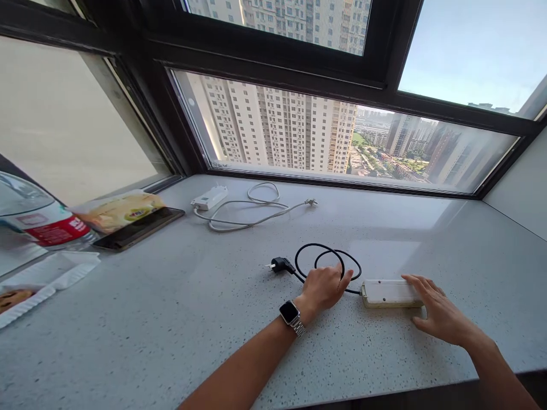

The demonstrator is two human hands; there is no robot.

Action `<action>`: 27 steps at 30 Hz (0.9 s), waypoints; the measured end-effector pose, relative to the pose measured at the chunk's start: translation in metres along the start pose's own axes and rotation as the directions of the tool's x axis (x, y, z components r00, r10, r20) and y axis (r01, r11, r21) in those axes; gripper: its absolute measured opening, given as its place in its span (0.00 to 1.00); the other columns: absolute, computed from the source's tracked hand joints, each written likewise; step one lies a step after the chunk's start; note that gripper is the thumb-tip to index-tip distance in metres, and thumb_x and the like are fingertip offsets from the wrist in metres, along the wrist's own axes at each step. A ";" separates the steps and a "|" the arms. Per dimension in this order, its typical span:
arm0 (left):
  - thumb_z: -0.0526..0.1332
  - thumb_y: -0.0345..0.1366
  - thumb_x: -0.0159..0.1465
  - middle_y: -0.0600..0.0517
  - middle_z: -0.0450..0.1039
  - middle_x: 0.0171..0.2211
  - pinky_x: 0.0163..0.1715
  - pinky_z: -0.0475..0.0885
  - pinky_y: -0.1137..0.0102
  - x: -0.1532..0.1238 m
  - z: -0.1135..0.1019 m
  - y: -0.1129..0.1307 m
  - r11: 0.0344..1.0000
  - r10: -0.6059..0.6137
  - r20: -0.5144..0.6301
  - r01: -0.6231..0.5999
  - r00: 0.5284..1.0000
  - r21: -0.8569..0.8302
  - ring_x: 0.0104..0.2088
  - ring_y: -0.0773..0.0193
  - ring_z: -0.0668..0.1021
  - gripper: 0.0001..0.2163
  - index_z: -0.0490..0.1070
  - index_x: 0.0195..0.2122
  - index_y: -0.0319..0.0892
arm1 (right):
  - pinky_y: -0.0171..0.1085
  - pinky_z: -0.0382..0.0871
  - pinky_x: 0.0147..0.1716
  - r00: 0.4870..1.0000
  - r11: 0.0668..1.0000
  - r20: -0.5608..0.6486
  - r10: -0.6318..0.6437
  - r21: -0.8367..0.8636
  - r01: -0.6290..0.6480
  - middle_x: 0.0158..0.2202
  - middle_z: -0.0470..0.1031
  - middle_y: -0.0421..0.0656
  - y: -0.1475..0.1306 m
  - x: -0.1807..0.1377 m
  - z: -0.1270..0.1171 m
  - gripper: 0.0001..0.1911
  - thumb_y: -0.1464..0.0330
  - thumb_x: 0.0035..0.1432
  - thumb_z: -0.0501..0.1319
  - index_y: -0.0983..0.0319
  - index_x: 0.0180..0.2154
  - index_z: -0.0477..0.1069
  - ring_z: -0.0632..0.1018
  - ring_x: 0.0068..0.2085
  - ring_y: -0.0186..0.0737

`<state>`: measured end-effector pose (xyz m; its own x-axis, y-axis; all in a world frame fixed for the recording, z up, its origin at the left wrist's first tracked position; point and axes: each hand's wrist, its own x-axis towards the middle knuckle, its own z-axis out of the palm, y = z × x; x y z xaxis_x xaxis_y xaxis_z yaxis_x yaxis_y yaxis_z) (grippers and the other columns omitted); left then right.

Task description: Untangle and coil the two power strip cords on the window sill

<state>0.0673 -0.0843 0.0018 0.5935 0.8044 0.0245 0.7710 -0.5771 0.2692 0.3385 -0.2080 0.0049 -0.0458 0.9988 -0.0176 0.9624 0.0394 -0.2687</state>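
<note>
A white power strip (387, 293) lies on the speckled countertop, its small screw holes facing up. My right hand (440, 310) spans its right end, fingers over the top and thumb at the near side. From the strip's left end runs a black power cord (308, 246), looped on the counter. My left hand (325, 285), with a watch (291, 314) on the wrist, is closed on the cord beside the loops; its fingertips are partly hidden. The cord's black plug (282, 265) rests left of that hand, pins pointing left.
Behind lies a white power strip or adapter (210, 197) with a looped white cord (239, 225) and plug (311, 202). At left are a phone (139, 229), a yellow soft packet (128, 210), a bottle (55, 228) and a white tray (72, 267) with food. Windows border the countertop (171, 341).
</note>
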 end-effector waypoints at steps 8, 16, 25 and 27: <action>0.37 0.44 0.69 0.43 0.76 0.33 0.30 0.68 0.67 0.008 0.003 -0.009 1.000 0.007 -0.036 -0.007 0.999 0.006 0.32 0.55 0.79 0.22 0.64 0.50 0.37 | 0.42 0.69 0.42 0.997 0.997 0.071 0.003 0.078 -0.009 0.50 0.68 0.50 0.014 0.018 -0.019 0.30 0.68 0.46 0.57 0.56 0.54 0.60 0.72 0.48 0.48; 0.47 0.42 0.67 0.43 0.74 0.34 0.30 0.69 0.66 0.026 0.012 0.005 0.940 0.330 0.014 -0.330 0.944 0.089 0.32 0.55 0.78 0.16 0.70 0.37 0.38 | 0.41 0.72 0.39 0.986 0.958 -0.157 -0.062 0.268 0.103 0.45 0.70 0.48 -0.036 0.012 -0.084 0.32 0.57 0.46 0.65 0.53 0.51 0.57 0.74 0.44 0.47; 0.58 0.35 0.61 0.48 0.73 0.44 0.49 0.64 0.60 0.041 0.021 -0.003 0.806 0.588 0.014 -0.587 0.809 0.074 0.47 0.54 0.71 0.08 0.71 0.41 0.44 | 0.36 0.66 0.29 0.940 0.897 -0.342 0.013 0.419 0.140 0.37 0.73 0.45 -0.123 0.130 -0.072 0.30 0.47 0.44 0.63 0.61 0.42 0.68 0.74 0.33 0.39; 0.61 0.36 0.59 0.52 0.73 0.45 0.53 0.61 0.63 0.042 0.025 -0.009 0.833 0.553 -0.026 -0.551 0.833 0.058 0.50 0.58 0.70 0.09 0.71 0.42 0.48 | 0.35 0.65 0.29 0.956 0.882 -0.289 0.052 0.463 0.092 0.36 0.74 0.46 -0.127 0.155 -0.062 0.30 0.45 0.45 0.61 0.62 0.39 0.69 0.74 0.34 0.40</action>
<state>0.0911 -0.0483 -0.0241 0.9145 0.3549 0.1946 0.3286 -0.9317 0.1550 0.2262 -0.0566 0.0955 0.0840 0.9653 0.2474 0.7202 0.1128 -0.6845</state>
